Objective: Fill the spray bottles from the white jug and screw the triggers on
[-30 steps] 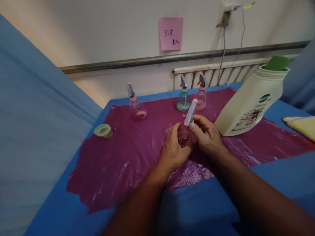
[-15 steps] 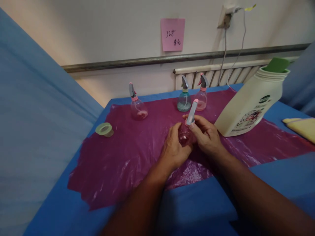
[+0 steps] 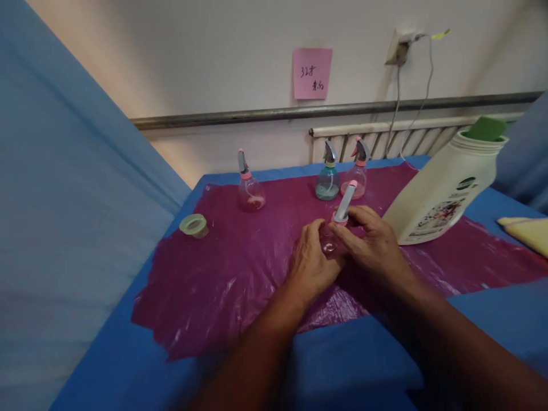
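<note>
Both hands are working at one small clear bottle near the front middle of the bench (image 3: 342, 357). The left hand (image 3: 314, 260) is wrapping the side of the held spray bottle (image 3: 329, 244); its grip is closing around the body. The right hand (image 3: 377, 245) is holding the pink collar (image 3: 339, 220) between thumb and fingers, its grip narrow, just below the grey spray head (image 3: 346, 202), which is leaning toward the right. Whether the bottle's base is touching the sheet cannot be told; the hands are hiding it.

A purple plastic sheet (image 3: 226, 268) is covering much of the bench's blue top. Behind the hands, a teal spray bottle (image 3: 327, 185) and a pink-collared spray bottle (image 3: 358, 180) are standing side by side, each holding a little liquid. A further spray bottle (image 3: 252, 195) is standing apart to the left, pinkish liquid lying low in it. A pale green cup (image 3: 194, 225) is sitting near the sheet's left edge.

To the right of the right hand, a large cream jug (image 3: 440, 194) is standing on the sheet, a green piece (image 3: 487, 129) protruding from its mouth. A yellow cloth (image 3: 526, 233) is lying at the far right. A pink note (image 3: 312, 74) bearing handwriting is hanging on the wall above a horizontal pipe (image 3: 240, 116).
</note>
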`<state>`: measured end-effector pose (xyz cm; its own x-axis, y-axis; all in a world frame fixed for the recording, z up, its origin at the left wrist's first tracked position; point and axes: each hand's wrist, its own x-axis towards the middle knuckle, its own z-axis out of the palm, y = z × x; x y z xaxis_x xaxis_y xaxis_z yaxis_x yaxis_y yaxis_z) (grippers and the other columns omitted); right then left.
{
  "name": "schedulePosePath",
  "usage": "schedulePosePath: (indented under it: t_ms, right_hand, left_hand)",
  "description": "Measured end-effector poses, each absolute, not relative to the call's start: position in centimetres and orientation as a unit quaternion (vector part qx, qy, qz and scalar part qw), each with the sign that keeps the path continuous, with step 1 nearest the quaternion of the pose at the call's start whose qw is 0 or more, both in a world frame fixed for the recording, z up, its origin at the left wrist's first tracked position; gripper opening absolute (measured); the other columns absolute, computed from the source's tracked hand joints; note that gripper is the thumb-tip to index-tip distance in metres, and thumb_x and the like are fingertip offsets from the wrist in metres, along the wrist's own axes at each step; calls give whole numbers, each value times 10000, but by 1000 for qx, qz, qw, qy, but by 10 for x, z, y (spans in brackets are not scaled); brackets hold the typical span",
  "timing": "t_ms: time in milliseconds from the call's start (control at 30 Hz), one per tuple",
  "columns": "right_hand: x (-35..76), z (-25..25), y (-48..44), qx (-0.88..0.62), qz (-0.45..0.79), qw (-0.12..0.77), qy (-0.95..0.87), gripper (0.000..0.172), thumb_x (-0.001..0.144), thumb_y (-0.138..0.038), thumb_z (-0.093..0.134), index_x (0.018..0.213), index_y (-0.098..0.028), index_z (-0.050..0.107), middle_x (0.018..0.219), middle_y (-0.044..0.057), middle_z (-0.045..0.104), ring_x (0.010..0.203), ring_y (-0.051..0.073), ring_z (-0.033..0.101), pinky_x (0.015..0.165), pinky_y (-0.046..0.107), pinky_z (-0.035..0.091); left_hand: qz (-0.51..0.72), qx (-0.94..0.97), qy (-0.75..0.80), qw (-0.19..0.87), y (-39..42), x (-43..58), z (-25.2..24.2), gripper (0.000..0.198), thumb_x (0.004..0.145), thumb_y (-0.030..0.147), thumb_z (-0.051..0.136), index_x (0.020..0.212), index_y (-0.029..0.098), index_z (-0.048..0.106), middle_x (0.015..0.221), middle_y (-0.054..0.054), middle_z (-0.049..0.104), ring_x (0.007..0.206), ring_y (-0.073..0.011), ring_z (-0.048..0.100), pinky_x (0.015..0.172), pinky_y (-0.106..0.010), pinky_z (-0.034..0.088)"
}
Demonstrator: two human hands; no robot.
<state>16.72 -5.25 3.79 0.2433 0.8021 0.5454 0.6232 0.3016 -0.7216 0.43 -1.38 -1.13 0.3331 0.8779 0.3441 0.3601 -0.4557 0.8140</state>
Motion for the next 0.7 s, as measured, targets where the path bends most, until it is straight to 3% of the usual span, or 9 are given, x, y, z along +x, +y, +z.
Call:
schedulePosePath:
  t_ms: [133,233,367,500,700]
  right_hand:
    - [183,60,-32,-596,42,521,-609,242,963,-467,801,1066,-255,855,980,55,808,836,239,718,803,403,577]
    - [189,74,7,-588,67,524,-613,292,948,-478,802,1101,-238,868,979,53,837,827,233,731,805,395,578]
    - [179,80,72,-595,85,516,-611,346,916,-429,804,1161,-187,843,1020,89,853,920,261,767,884,415,607]
    - [161,69,125,-605,99,507,-606,324,946,-338,734,1217,-174,798,1175,133,861,1073,276,792,1024,446,612]
    - [143,54,155,-628,116,493,-591,333,955,-322,712,1251,-186,783,1235,154,854,1158,305,779,1121,510,588]
  left_hand:
    - [430,754,399,295,-13,4,-10,1079,830,435,972,1707,260,369,1708,-220,514,1603,-446,535,1297,-690,494]
    - [515,716,394,260,-11,0,-5,776,973,345,801,1642,242,423,1675,-209,546,1583,-391,558,1291,-640,507]
    - [571,676,393,249,-7,-5,1,422,1038,236,672,1444,243,557,1446,-146,687,1369,-310,690,1195,-541,577]
    - [558,683,396,255,-6,-5,-1,369,1031,181,655,1386,252,582,1356,-121,710,1280,-282,719,1137,-497,604]
    - [553,689,396,252,-4,-3,-6,382,1000,148,651,1365,248,596,1300,-111,721,1231,-276,730,1115,-487,613]
